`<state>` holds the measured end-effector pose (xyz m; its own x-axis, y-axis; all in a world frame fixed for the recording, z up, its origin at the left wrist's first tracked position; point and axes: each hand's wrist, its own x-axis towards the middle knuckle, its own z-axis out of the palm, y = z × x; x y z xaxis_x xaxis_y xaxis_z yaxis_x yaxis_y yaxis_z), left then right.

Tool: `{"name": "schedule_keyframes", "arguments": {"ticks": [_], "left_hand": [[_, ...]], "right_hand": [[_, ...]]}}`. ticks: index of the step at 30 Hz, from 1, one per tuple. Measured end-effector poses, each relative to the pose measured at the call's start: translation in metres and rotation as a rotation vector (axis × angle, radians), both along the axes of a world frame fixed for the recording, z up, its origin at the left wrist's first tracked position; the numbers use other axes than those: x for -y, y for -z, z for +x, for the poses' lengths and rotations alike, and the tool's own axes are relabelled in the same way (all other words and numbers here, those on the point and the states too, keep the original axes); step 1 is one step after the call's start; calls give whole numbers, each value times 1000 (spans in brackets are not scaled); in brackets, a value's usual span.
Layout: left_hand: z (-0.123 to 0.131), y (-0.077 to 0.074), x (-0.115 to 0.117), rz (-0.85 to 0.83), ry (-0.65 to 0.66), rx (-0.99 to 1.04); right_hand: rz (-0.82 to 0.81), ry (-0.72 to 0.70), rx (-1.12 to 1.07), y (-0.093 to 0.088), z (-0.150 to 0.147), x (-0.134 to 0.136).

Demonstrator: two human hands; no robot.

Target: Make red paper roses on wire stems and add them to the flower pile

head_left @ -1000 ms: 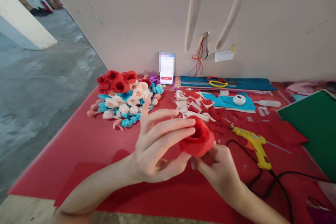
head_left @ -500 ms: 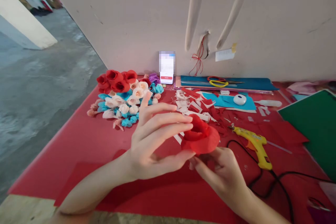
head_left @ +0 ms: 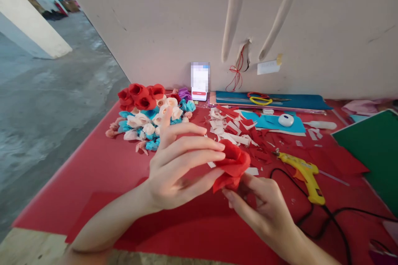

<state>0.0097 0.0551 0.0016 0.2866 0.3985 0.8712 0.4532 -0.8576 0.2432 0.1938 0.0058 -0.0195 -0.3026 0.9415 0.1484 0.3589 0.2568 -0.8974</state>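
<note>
Between my hands, above the red-covered table, is a red paper flower [head_left: 234, 161] with an open hollow centre. My left hand [head_left: 177, 165] has its thumb and fingertips on the flower's left rim and petals. From below and to the right, my right hand [head_left: 261, 203] pinches the flower's base; its fingertips are partly hidden. Behind my left hand lies a heap of finished paper flowers: red flowers [head_left: 141, 95] at the back, white flowers [head_left: 149, 122] and small blue flowers [head_left: 152, 145] in front.
A yellow glue gun [head_left: 306, 174] with a black cord lies to the right. Paper scraps [head_left: 233, 126] are strewn behind the flower. Scissors [head_left: 261, 99] rest on blue paper [head_left: 298, 101] by the wall. A phone [head_left: 200, 82] leans there, and a green board [head_left: 373, 153] stands far right.
My left thumb has moved up onto the petals, and the flower has tilted and shifted slightly left, its outer petal now folding downward. My right hand keeps its pinch at the base.
</note>
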Motion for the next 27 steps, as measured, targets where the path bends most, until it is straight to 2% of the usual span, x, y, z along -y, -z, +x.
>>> {"name": "schedule_keyframes", "arguments": {"ticks": [9, 21, 27], "left_hand": [[-1, -1, 3, -7, 30, 19], [6, -3, 8, 52, 20, -71], [7, -4, 10, 49, 28, -87]], "right_hand": [[145, 33, 38, -2, -3, 1], [458, 122, 183, 6, -2, 5], [568, 121, 252, 11, 0, 5]]}}
